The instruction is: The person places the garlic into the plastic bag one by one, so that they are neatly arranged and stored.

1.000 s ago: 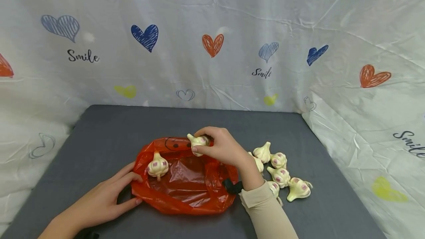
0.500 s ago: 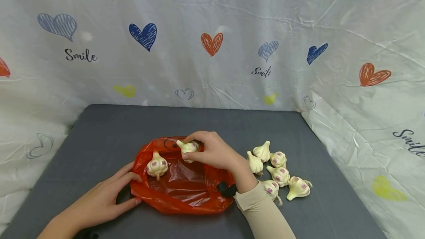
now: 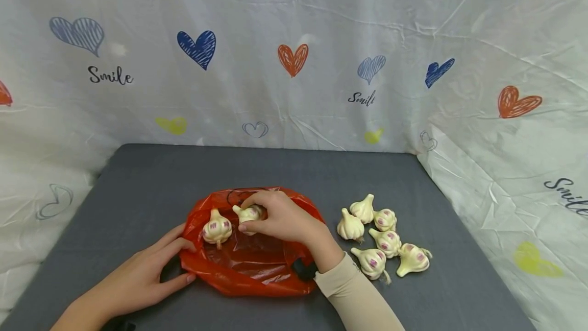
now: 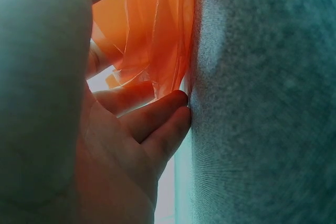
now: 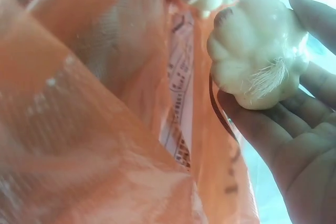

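Observation:
A red plastic bag (image 3: 225, 281) lies spread with its mouth up on the dark table. Inside it at the left sits a garlic bulb (image 3: 217, 229). My right hand (image 3: 287, 221) pinches a second garlic bulb (image 3: 248, 214) between thumb and fingers, over the bag's mouth just right of the first; the right wrist view shows the root end of this held bulb (image 5: 260, 53). My left hand (image 3: 142, 275) rests against the bag's left side with fingers extended. In the left wrist view its fingers (image 4: 157, 116) touch the bag (image 4: 152, 30) near the table surface.
Several garlic bulbs (image 3: 386, 242) lie in a loose group on the table (image 3: 441, 300), right of the bag. A white cloth (image 3: 257, 91) printed with hearts hangs behind the table and down its right side.
My right hand has moved left and slightly down with the bulb, bringing it close to the one in the bag. My left hand has stayed at the bag's left side.

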Available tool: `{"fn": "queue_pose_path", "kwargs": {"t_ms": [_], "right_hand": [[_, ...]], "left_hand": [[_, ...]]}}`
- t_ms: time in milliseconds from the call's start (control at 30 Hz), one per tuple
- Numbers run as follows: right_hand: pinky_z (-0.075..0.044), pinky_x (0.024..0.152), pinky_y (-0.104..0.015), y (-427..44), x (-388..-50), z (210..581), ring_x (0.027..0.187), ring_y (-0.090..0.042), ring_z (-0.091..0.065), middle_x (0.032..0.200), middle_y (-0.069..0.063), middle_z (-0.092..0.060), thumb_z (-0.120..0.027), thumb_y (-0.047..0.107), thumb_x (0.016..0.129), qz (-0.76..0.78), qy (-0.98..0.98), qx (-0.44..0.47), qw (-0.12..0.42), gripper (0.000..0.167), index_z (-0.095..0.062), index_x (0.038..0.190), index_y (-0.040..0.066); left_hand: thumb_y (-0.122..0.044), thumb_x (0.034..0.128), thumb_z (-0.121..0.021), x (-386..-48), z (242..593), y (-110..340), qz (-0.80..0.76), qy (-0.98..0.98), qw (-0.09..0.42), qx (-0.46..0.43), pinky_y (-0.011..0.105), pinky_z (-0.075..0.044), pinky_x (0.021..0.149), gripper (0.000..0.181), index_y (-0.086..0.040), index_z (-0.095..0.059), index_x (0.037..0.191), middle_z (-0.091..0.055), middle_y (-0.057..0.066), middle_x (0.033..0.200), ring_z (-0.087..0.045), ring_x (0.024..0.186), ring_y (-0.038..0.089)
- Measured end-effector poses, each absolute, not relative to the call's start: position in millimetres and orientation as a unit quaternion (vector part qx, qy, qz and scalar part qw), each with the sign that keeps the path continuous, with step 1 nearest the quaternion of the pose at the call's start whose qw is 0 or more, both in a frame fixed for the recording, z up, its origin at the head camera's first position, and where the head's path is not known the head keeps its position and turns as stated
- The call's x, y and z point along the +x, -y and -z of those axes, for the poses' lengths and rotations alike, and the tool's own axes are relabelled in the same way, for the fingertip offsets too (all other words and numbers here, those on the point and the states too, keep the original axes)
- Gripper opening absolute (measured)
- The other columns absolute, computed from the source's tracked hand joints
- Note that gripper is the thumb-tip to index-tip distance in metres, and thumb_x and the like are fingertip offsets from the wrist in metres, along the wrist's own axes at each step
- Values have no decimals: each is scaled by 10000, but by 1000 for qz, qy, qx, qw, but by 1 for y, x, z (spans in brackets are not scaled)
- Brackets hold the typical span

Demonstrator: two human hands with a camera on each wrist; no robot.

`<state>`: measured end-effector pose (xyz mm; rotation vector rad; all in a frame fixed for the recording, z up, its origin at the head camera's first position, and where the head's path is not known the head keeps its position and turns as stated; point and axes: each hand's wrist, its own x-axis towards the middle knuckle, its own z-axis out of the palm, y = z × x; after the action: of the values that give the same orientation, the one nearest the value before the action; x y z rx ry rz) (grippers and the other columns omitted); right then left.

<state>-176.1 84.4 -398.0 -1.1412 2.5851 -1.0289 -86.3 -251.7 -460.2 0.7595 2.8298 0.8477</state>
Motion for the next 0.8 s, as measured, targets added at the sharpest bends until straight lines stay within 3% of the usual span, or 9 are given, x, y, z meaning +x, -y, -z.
{"fn": "queue_pose_path", "kwargs": {"t_ms": [800], "right_hand": [[-548, 829, -168, -69, -175, 420, 919, 29, -647, 1153, 152, -731, -852, 387, 984, 330, -852, -389, 115, 355, -764, 1261, 183]], "left_hand": [[-681, 976, -726, -84, 458, 250, -270, -929, 46, 249, 486, -620, 903, 415, -426, -613, 1283, -402, 132, 1698, -647, 1341, 349]]}}
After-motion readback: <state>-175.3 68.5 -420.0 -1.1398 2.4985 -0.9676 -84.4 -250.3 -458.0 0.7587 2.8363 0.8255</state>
